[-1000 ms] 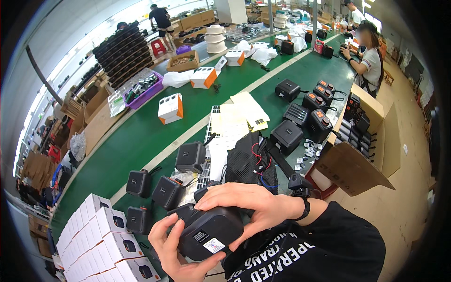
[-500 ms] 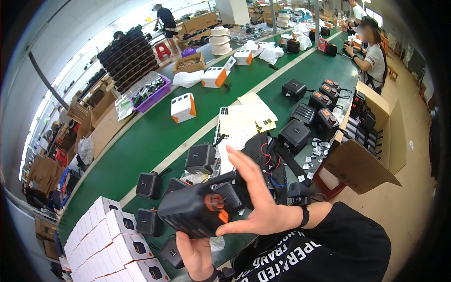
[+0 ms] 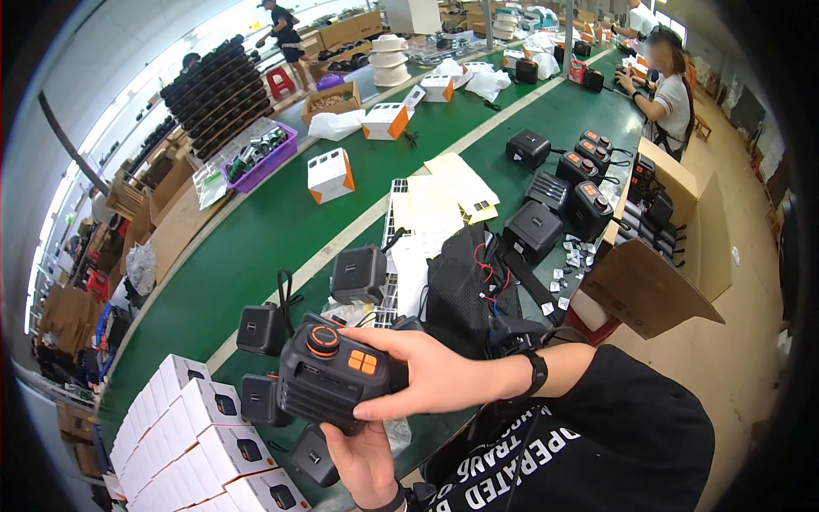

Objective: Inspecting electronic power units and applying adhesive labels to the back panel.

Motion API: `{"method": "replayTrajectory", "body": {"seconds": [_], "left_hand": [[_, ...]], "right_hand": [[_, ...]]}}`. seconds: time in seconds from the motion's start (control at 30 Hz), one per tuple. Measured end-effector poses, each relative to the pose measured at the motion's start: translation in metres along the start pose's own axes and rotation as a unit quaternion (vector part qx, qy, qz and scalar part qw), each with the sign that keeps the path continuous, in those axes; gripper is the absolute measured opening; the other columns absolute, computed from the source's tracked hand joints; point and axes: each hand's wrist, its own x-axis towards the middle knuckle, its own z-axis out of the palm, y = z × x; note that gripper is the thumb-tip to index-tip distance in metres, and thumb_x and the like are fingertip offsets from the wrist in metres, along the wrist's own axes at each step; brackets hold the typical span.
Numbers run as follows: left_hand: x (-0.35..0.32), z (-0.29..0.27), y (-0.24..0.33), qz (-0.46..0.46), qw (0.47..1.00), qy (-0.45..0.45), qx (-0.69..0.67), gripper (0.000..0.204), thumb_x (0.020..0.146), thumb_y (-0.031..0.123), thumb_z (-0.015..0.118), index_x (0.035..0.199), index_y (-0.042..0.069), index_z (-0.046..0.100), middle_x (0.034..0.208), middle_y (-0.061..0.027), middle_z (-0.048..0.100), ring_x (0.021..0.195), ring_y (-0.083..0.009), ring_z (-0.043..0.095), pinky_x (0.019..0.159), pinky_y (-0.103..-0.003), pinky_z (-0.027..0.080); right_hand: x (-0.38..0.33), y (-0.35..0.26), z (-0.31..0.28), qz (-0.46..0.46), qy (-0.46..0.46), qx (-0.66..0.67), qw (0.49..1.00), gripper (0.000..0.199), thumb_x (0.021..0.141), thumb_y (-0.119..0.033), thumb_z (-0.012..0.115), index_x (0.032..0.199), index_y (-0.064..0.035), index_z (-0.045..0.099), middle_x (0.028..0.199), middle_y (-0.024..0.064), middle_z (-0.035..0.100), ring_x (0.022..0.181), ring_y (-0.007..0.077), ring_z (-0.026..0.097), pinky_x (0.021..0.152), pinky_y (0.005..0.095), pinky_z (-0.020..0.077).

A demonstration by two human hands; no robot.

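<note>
A black boxy device (image 3: 324, 380) with a ribbed side, an orange-ringed knob and orange buttons is held up over the near part of the bench. My right hand (image 3: 435, 371) is closed on its right side, fingers across the back and thumb at the lower front corner. Under its bottom edge, my left hand (image 3: 363, 461) supports it; some of those fingers are hidden behind it. Similar black devices stand around it: one (image 3: 358, 275) behind, one (image 3: 260, 328) to the left with a looped strap, and one (image 3: 314, 455) beside my left hand.
White printed boxes (image 3: 205, 427) are stacked at the near left. A black mesh bag (image 3: 469, 273) with red wires lies beside papers (image 3: 444, 192). More devices (image 3: 533, 230) stand near an open carton (image 3: 657, 286) at right. A co-worker (image 3: 670, 94) sits farther along the green bench (image 3: 264, 247).
The device has been turned so its knob and orange buttons face up toward me. My right hand, earlier with fingers stretched out, has closed around its side.
</note>
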Motion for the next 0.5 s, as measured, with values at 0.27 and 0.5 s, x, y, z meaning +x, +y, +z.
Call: {"method": "replayTrajectory", "body": {"seconds": [0.27, 0.5], "left_hand": [[-0.007, -0.010, 0.006, 0.094, 0.979, -0.005, 0.181, 0.064, 0.083, 0.041, 0.057, 0.128, 0.001, 0.033, 0.125, -0.0111, 0.045, 0.112, -0.0232, 0.047, 0.098, -0.041, 0.036], [-0.005, -0.025, 0.011, 0.060, 0.983, -0.065, 0.163, 0.062, 0.084, 0.032, 0.058, 0.130, 0.002, 0.031, 0.125, -0.0107, 0.044, 0.113, -0.0237, 0.046, 0.095, -0.040, 0.038]], "right_hand": [[0.016, 0.007, -0.003, 0.124, -0.100, 0.149, 0.976, 0.072, 0.071, -0.001, 0.069, 0.132, 0.0035, 0.030, 0.122, 0.0089, 0.048, 0.111, 0.0120, 0.044, 0.097, 0.0274, 0.0352], [0.004, 0.006, 0.021, -0.060, -0.009, -0.075, 0.995, 0.070, 0.070, -0.005, 0.070, 0.131, 0.0008, 0.035, 0.123, 0.0152, 0.047, 0.110, 0.0198, 0.050, 0.093, 0.0312, 0.0403]]}}
